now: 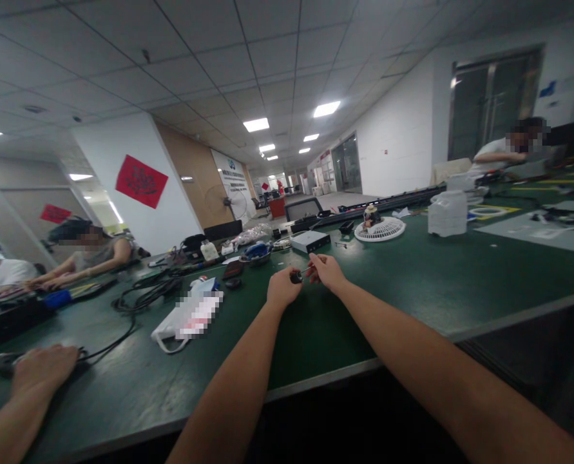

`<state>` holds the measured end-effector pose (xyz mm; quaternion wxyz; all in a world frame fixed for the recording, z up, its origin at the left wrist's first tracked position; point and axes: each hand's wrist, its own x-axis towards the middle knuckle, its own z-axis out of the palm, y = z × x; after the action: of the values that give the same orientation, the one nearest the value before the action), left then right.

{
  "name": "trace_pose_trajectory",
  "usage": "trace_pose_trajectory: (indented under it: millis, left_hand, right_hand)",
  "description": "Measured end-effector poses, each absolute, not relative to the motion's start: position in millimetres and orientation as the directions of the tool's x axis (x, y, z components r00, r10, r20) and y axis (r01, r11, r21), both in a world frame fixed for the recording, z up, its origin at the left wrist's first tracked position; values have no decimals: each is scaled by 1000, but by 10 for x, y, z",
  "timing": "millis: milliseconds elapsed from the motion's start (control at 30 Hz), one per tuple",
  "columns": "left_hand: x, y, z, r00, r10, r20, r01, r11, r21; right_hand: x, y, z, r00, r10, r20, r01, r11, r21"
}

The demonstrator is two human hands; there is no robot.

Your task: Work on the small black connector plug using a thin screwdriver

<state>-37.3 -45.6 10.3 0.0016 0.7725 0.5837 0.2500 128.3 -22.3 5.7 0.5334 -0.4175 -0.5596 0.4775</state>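
Close together above the green table (325, 328), my two hands meet at chest height. My left hand (283, 289) is closed around a small black part (296, 277), most of it hidden by the fingers. From it a thin metal rod (306, 270) reaches toward my right hand (329, 273). My right hand is closed, thumb and fingers pinching the rod's other end. Whether the rod belongs to the black part cannot be told. Just beyond the hands lies a silver-and-black box (310, 241).
A white fan grille (380, 229) and a translucent jug (447, 214) stand farther right. Left are a white bag (180, 319), black cables (144, 291) and a blue object (256, 251). Another person's hand (45, 368) rests on a dark corded thing. Other people sit at both sides.
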Motion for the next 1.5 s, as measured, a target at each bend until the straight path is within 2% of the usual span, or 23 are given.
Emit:
trace_pose_trajectory:
  millis: [933,1500]
  left_hand:
    - [-371,-460,109,172,918,357,907,-289,305]
    - [-391,-433,85,191,909,371,919,-298,257]
  right_hand:
    - [1297,-205,35,-61,977,206,-59,203,-977]
    - [1279,-209,15,-88,979,184,-61,179,-982]
